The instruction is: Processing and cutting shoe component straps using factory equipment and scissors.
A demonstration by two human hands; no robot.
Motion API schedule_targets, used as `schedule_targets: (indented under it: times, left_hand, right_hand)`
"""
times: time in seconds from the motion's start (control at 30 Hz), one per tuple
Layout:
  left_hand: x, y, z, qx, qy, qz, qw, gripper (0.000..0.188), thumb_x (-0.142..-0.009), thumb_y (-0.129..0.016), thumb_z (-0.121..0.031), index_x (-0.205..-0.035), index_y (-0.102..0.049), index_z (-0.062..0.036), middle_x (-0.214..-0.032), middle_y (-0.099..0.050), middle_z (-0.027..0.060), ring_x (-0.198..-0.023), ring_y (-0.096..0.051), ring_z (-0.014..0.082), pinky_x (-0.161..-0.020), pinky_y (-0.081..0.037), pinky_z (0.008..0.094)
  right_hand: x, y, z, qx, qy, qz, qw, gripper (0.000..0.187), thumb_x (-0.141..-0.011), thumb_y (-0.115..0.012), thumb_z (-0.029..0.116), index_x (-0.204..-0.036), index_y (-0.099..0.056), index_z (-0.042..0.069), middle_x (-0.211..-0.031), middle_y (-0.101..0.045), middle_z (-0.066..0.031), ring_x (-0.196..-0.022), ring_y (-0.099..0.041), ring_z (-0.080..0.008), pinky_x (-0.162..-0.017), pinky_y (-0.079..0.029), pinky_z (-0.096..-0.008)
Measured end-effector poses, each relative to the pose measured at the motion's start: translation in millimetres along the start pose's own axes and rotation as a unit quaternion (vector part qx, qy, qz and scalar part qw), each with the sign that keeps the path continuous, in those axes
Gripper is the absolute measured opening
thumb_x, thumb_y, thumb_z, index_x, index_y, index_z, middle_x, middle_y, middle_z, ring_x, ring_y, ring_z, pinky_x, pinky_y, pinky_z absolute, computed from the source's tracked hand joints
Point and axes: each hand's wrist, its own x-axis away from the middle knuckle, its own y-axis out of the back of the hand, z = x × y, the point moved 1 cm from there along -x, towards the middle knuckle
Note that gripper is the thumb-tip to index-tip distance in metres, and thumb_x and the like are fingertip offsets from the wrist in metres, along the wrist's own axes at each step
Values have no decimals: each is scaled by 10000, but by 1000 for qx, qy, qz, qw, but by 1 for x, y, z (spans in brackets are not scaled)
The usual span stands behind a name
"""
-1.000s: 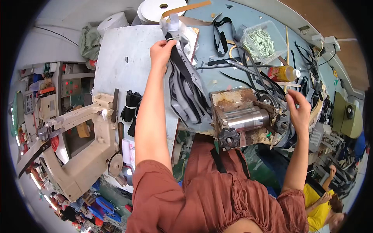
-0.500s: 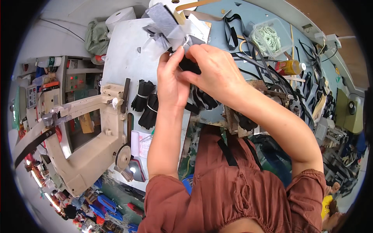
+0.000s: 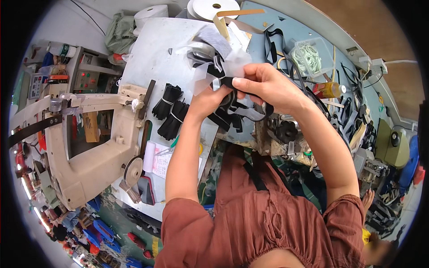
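My left hand (image 3: pixel 209 102) is closed round a bundle of fabric strips (image 3: pixel 213 43), grey, black and sheer white, tied with a thin white band. The strips' ends fan out above the hand and hang below it. Thumb and fingertips of my right hand (image 3: pixel 270 87) pinch a black strip (image 3: pixel 228 82) against the bundle's right side. More black and grey strips droop beneath both hands, and part of the grip is hidden behind them. Two banded bundles of black strips (image 3: pixel 167 100) lie on the white table (image 3: pixel 147 58), left of my left forearm.
A beige sewing machine (image 3: pixel 105 165) stands at the left. White rolls (image 3: pixel 214 6) sit at the back. Over on the right are a clear tub of pale cord (image 3: pixel 308 58), a yellow bottle (image 3: pixel 328 90) and tangled strips. Scissors (image 3: pixel 167 151) and a paper slip lie near the table's front.
Both hands have come lower and nearer with the bundle, turning it. The right hand has shifted from the bundle's top to its right side, where it now pinches a black strip.
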Motion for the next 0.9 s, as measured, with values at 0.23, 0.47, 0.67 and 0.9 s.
schedule_targets:
  times: [0.23, 0.47, 0.67, 0.9]
  left_hand:
    - [-66, 17, 74, 213, 56, -252, 942, 329, -864, -595, -155, -1132, -533, 24, -1078, -597, 72, -974, -541, 180, -858, -411, 309]
    - [-19, 10, 27, 11, -90, -342, 935, 291, -902, -537, -139, -1093, -574, 77, -1062, -618, 163, -979, -592, 222, -876, -446, 312]
    - [81, -58, -96, 310, -94, -188, 927, 362, -955, -461, -193, -1186, -493, 85, -1070, -609, 166, -960, -597, 205, -839, -477, 293]
    - [140, -48, -120, 220, -26, -194, 956, 342, -950, -440, -121, -1214, -468, 95, -1091, -594, 213, -985, -614, 268, -866, -495, 323]
  right_hand:
    - [39, -35, 13, 133, 1, -4, 991, 201, -837, -589, 175, -808, -620, -21, -572, -595, -66, -536, -576, -129, -530, -446, -268]
    - [66, -34, 0, 385, 396, -365, 749, 296, -709, -696, -5, -995, -665, 63, -802, -546, -56, -562, -554, -142, -484, -455, -257]
    - [80, -53, -16, 452, 506, -307, 668, 443, -607, -684, 6, -1048, -648, 36, -777, -516, -36, -565, -523, -147, -454, -429, -258]
    - [119, -80, 24, 306, 580, -254, 711, 279, -680, -694, 46, -954, -646, 54, -851, -576, -81, -687, -586, -191, -560, -485, -258]
